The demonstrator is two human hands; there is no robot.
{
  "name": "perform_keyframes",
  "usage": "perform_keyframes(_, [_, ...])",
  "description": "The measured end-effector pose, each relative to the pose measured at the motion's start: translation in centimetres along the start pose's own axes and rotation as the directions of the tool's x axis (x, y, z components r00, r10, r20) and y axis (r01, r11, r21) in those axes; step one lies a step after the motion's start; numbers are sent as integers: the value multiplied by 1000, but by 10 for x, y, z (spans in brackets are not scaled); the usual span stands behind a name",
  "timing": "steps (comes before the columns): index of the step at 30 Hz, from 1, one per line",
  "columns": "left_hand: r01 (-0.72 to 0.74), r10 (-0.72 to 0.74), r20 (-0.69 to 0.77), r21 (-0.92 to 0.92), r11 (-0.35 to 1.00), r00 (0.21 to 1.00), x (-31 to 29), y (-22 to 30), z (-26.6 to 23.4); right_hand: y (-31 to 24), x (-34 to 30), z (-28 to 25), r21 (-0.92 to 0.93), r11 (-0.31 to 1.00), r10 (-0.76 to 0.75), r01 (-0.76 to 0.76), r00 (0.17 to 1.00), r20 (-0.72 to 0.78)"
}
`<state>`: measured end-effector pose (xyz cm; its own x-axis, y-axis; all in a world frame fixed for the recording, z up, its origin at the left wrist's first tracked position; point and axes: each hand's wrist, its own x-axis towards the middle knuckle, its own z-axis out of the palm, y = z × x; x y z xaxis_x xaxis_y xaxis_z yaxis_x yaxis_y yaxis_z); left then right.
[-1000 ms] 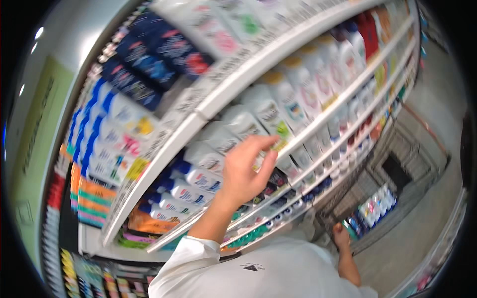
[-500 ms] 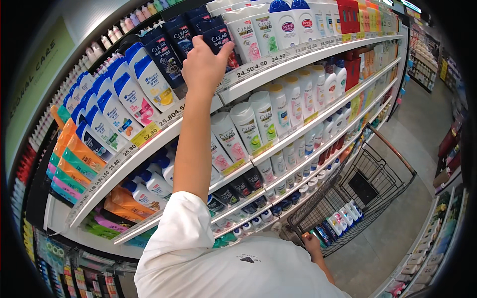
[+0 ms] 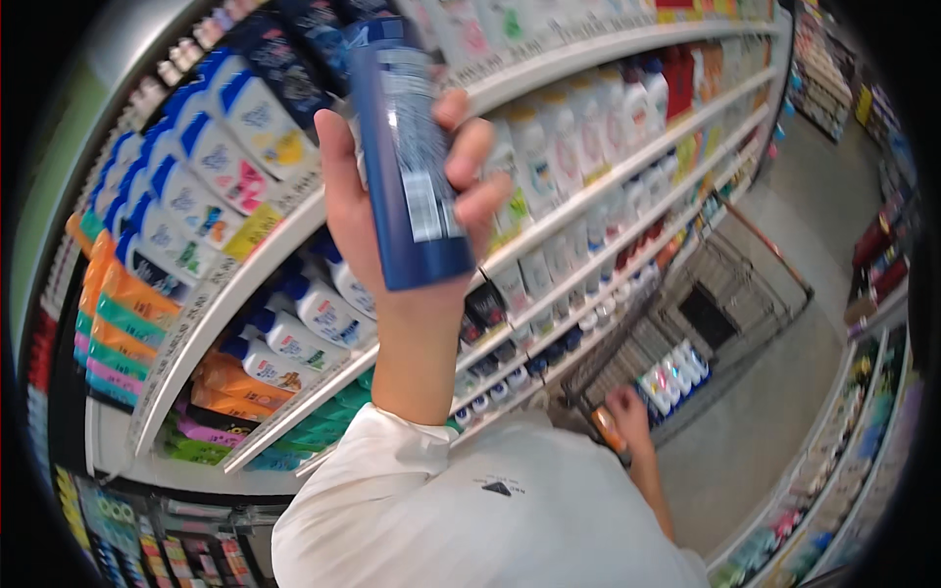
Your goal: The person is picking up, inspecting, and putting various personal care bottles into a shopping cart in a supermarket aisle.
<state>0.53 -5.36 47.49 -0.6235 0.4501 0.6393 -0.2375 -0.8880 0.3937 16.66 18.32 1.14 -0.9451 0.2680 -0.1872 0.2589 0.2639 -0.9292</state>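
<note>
My left hand [image 3: 355,223] is raised before the shelves, its fingers wrapped round a dark blue shampoo bottle [image 3: 417,167]. The bottle's back, with a pale label and barcode, faces me; it is held nearly upright and slightly tilted. Behind it on the top shelf stand similar dark bottles [image 3: 277,71]. Down to the right, my right hand [image 3: 628,414] is closed at the near end of a black wire shopping cart [image 3: 760,294], beside an orange piece [image 3: 607,428]. Its fingertips are hard to make out. Several bottles [image 3: 671,380] lie in a row inside the cart.
White shelf edges [image 3: 549,51] run across in tiers. Blue-capped white bottles [image 3: 186,196] and orange and green tubes [image 3: 132,314] fill the left. Grey aisle floor [image 3: 823,216] lies beyond the cart, with another stocked shelf [image 3: 814,500] at lower right.
My left hand has drawn a dark blue bottle off the top shelf and brought it down toward me. The view has shifted, and my right hand remains at the cart's near end.
</note>
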Motion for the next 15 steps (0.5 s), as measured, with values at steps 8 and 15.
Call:
perform_keyframes(8, [443,-515,-41,-455,772,856,-44,-123,-69,-229,-60,-86,238,832,-513,501,858,-11])
perform_keyframes(15, [757,-756,-343,-163,632,557,-84,-183,-97,-216,-55,-83,4,775,-628,632,770,-112])
